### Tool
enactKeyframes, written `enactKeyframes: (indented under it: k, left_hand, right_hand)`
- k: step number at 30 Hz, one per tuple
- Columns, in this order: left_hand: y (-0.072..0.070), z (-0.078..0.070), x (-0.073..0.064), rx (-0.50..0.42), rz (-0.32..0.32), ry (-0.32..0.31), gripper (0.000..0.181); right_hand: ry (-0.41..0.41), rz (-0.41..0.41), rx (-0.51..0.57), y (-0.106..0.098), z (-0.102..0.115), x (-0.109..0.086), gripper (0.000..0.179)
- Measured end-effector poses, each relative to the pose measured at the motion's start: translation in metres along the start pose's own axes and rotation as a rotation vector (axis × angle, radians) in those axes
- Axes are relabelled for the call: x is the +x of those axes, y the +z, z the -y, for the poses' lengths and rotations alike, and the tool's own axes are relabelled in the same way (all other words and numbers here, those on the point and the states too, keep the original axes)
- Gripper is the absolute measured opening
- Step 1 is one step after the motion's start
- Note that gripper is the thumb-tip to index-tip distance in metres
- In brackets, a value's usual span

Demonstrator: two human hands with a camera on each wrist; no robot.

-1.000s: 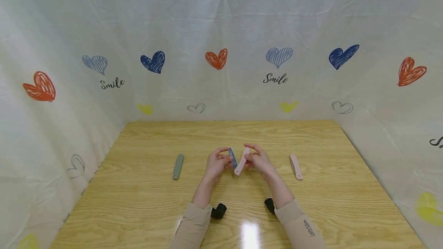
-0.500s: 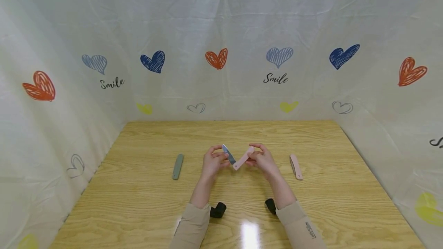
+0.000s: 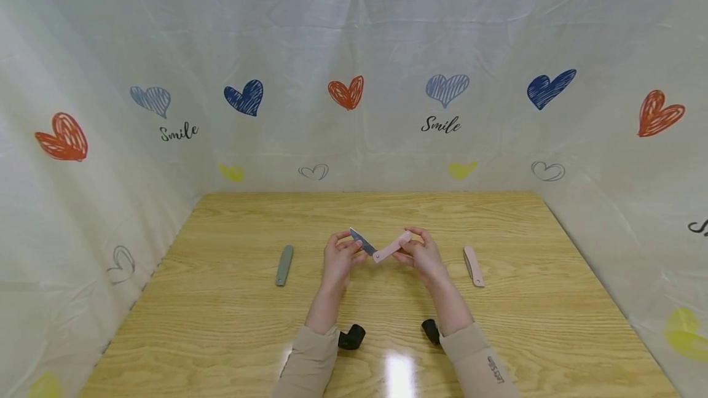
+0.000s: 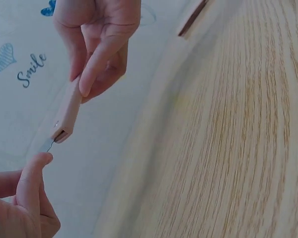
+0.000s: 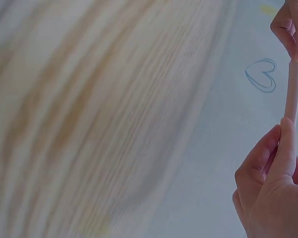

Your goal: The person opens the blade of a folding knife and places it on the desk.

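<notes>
Between my hands is a pink folding knife, held up over the table with its blade swung partway out at a wide angle to the handle. My left hand pinches the blade between thumb and fingers. The pink handle is gripped near its far end by my right hand. In the left wrist view the slot and pivot end of the handle face the left hand, and much of the blade is hidden by its thumb. The right wrist view shows the handle edge-on, running between both hands.
A green folded knife lies on the wooden table to the left. Another pink folded knife lies to the right. Behind the table hangs a white curtain printed with hearts.
My hands have moved apart, pulling the blade further out from the handle, so the angle between them has widened. The knives on the table have stayed put.
</notes>
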State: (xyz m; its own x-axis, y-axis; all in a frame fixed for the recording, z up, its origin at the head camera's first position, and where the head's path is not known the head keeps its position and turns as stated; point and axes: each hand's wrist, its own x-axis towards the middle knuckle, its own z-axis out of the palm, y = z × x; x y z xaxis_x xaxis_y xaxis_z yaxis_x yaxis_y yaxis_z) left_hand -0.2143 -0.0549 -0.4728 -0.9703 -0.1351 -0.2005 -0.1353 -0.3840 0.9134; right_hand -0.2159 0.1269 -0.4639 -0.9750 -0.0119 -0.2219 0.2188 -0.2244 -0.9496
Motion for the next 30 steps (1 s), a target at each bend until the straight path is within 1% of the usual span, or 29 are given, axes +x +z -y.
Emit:
enactKeyframes:
  k: [4,8,11,16,18,23,26,30]
  left_hand:
    - [0.003,0.001,-0.001,-0.060,-0.024,0.036,0.037]
    - [0.007,0.001,-0.002,-0.134,-0.069,0.061,0.034]
    - [0.010,0.003,-0.002,-0.169,-0.094,0.073,0.034]
    - [0.013,0.008,-0.002,-0.222,-0.129,0.093,0.036]
    - [0.015,0.010,-0.001,-0.250,-0.147,0.103,0.035]
    - [0.019,0.014,-0.001,-0.302,-0.188,0.124,0.030]
    - [0.022,0.014,-0.002,-0.332,-0.212,0.134,0.028]
    - [0.026,0.015,-0.003,-0.375,-0.229,0.148,0.028]
  right_hand:
    - [0.001,0.003,0.061,0.000,0.000,-0.001,0.047]
    - [0.005,-0.011,0.119,0.002,-0.001,-0.001,0.048]
    - [0.006,-0.042,0.159,0.004,-0.002,-0.001,0.047]
    - [-0.023,-0.099,0.259,0.011,-0.004,-0.002,0.043]
    - [-0.032,-0.118,0.296,0.013,-0.005,-0.003,0.045]
    - [-0.048,-0.151,0.342,0.016,-0.005,-0.005,0.050]
    - [-0.057,-0.160,0.363,0.017,-0.005,-0.005,0.049]
    - [-0.069,-0.174,0.397,0.020,-0.005,-0.006,0.047]
